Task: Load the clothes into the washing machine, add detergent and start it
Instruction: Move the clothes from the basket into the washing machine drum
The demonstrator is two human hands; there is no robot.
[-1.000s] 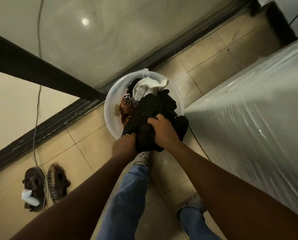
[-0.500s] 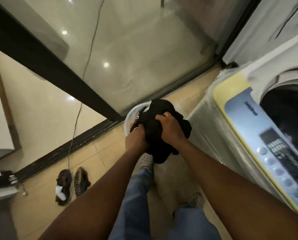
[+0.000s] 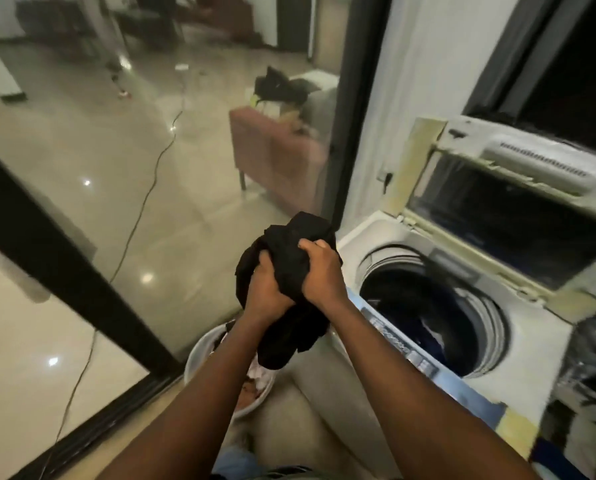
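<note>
Above the basin (image 3: 199, 358) on the floor, both hands hold a bundle of black clothes (image 3: 289, 265) in the air. The left hand (image 3: 267, 292) has its grip clamped on the near side of the bundle; the right hand (image 3: 320, 271) has its grip clamped over the top, fingers dug into the cloth. A loose end of the bundle hangs down past the wrists toward the basin, which holds more laundry and is partly hidden by the left forearm.

Just to the right stands the washer (image 3: 531, 344), its lid (image 3: 511, 216) tilted up at the back, the round drum (image 3: 428, 317) open with dark cloth already inside. The bundle is left of the drum's rim, short of the front corner of the washer and the control strip (image 3: 403, 348). The air between bundle and drum mouth is open. To the left, a glass door (image 3: 116, 168) with a dark frame runs close beside the basin, leaving a narrow strip of tiled floor.
</note>
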